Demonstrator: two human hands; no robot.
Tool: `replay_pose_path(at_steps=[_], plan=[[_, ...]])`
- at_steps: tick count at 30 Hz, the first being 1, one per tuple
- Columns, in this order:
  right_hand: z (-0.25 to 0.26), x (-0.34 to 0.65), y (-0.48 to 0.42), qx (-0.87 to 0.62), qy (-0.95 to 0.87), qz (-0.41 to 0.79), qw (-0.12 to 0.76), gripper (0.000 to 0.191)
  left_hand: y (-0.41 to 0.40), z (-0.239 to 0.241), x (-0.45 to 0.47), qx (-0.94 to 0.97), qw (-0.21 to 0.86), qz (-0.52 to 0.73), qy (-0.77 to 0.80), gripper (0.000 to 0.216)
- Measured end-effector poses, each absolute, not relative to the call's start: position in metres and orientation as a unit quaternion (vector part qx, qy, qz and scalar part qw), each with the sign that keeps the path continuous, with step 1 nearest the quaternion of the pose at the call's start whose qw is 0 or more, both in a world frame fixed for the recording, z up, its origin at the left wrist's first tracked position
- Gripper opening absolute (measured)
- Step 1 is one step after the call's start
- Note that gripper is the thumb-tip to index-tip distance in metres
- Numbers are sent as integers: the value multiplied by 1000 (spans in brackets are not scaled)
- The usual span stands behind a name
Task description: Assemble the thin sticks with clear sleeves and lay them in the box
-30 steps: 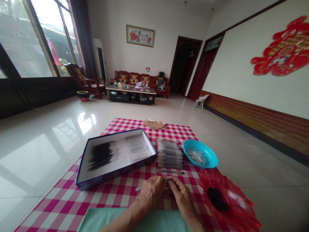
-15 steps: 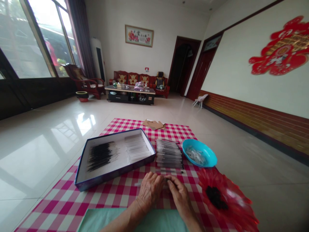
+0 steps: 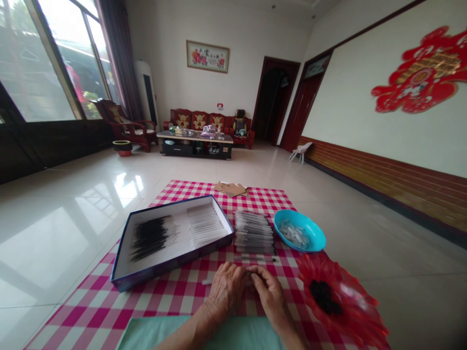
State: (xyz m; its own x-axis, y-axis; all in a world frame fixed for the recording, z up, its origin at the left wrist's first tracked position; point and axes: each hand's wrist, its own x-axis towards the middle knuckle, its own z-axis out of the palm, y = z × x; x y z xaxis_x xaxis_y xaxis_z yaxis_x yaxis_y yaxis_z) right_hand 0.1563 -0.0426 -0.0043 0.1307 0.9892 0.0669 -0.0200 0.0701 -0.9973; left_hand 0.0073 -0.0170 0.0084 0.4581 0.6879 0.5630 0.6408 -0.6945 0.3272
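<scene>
My left hand [image 3: 226,290] and my right hand [image 3: 269,295] meet fingertip to fingertip low on the red-and-white checked cloth [image 3: 175,296]. Both are closed in a pinch on a thin clear pen tube [image 3: 208,281], whose white end sticks out to the left of my left hand. Just beyond the hands lies a row of assembled pens [image 3: 254,232]. The blue-rimmed box [image 3: 171,265] to the left holds black refills [image 3: 149,236] and clear tubes [image 3: 205,223].
A turquoise bowl [image 3: 310,245] of small white parts sits at the right. A red flower-shaped dish [image 3: 350,311] with black bits lies nearer. A pale green mat [image 3: 146,333] is under my forearms. Cardboard scraps [image 3: 231,188] lie at the far edge. Shiny tiled floor surrounds the cloth.
The hands stay together on the pen tube with only small finger shifts. The view has drifted slightly, nothing else on the cloth has moved.
</scene>
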Motion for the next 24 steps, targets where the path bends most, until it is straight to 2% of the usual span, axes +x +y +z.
replay_pose_path(at_steps=[5, 11, 18, 24], plan=[[3, 155, -43, -503, -476, 438, 574, 34, -17, 9, 7, 848, 32, 358, 390, 17], [-8, 156, -40, -573, -511, 382, 514, 32, -18, 10, 6, 853, 39, 346, 389, 17], [4, 154, -45, -507, -503, 414, 565, 35, -17, 8, 7, 848, 36, 360, 387, 15], [10, 149, -43, -567, -485, 381, 546, 34, -17, 9, 7, 856, 34, 342, 387, 18]])
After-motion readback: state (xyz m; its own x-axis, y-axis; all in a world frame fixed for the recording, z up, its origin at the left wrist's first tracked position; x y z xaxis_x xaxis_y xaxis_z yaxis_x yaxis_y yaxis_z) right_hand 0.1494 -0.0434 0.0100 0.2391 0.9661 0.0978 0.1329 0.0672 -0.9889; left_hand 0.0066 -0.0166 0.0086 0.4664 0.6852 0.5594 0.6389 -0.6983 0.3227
